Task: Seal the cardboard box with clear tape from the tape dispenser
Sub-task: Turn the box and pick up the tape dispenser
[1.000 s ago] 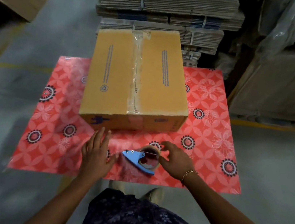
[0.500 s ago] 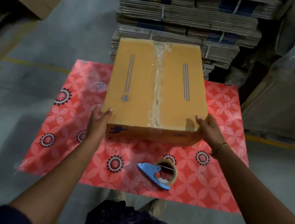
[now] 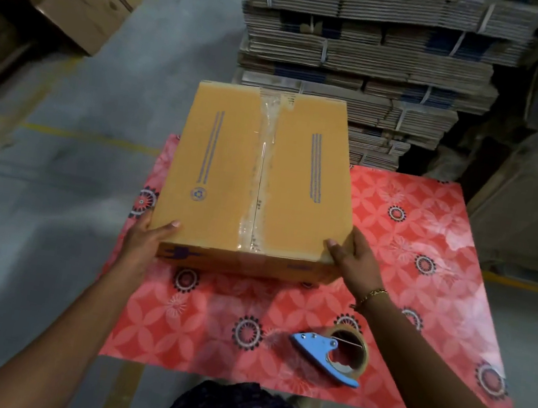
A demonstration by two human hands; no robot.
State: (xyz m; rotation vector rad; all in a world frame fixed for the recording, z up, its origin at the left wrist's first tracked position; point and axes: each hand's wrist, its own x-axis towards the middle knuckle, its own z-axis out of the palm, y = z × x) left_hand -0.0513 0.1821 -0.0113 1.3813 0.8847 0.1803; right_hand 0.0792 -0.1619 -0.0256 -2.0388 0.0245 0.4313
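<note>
Gripping one cardboard box (image 3: pixel 226 177): two hands, left (image 3: pixel 144 241), right (image 3: pixel 354 262); one tape dispenser (image 3: pixel 331 356) nearby.

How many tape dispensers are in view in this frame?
1. The blue tape dispenser lies on the red patterned mat, nearer the person than the cardboard box and below the right forearm. Others could be hidden behind the box.

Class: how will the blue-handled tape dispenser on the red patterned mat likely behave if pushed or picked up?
The blue-handled tape dispenser lies on its side, so it probably slides, not rolls. Its handle looks rigid, likely an easy grip. The roll's hollow core suggests it is fairly light.
</note>
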